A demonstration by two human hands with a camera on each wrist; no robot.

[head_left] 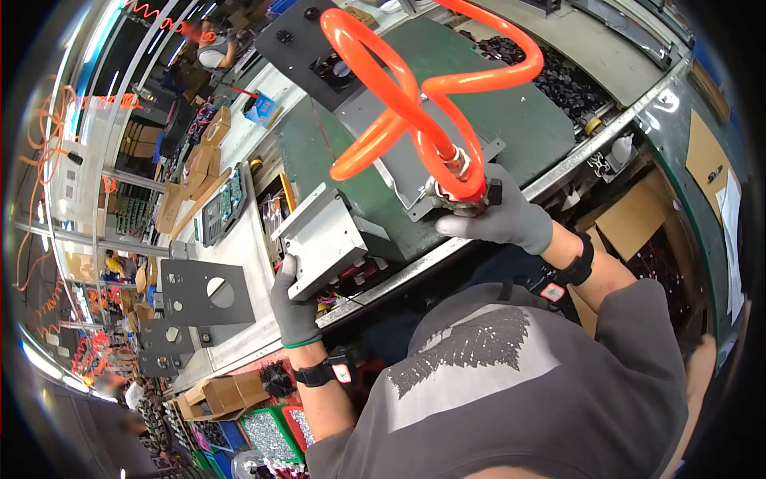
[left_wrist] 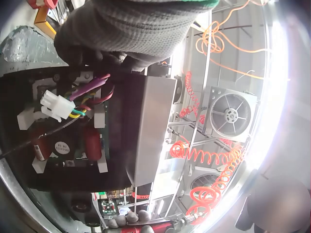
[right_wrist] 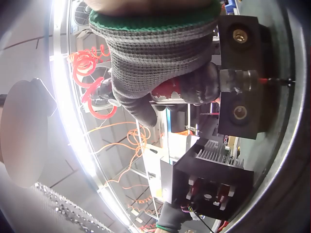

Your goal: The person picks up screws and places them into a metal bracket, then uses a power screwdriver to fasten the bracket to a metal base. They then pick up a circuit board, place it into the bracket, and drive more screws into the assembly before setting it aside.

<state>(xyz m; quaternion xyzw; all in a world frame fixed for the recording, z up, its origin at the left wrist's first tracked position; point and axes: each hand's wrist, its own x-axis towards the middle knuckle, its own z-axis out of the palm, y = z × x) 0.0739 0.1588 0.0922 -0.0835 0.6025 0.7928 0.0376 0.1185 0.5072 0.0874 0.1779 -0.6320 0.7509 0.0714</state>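
Observation:
My left hand (head_left: 289, 289), in a grey glove, grips the near end of a silver metal box (head_left: 327, 238) on the green mat (head_left: 511, 112). In the left wrist view the box (left_wrist: 146, 126) is open-sided, showing coloured wires, a white connector (left_wrist: 57, 105) and red components. My right hand (head_left: 488, 214), also gloved, holds a red pneumatic screwdriver (head_left: 461, 190) with an orange coiled hose (head_left: 399, 96). Its tip (right_wrist: 245, 80) presses on a black block (right_wrist: 238, 73) with brass inserts on a grey plate (head_left: 399, 156). The glove (right_wrist: 155, 63) wraps the red body (right_wrist: 167, 90).
Black panels with round cut-outs (head_left: 203, 291) lie on the white bench to the left. Cardboard boxes (head_left: 227, 391) and bins of small parts (head_left: 271, 431) stand below. A tray of black parts (head_left: 562, 80) sits behind the mat. Another worker (head_left: 211, 49) stands far off.

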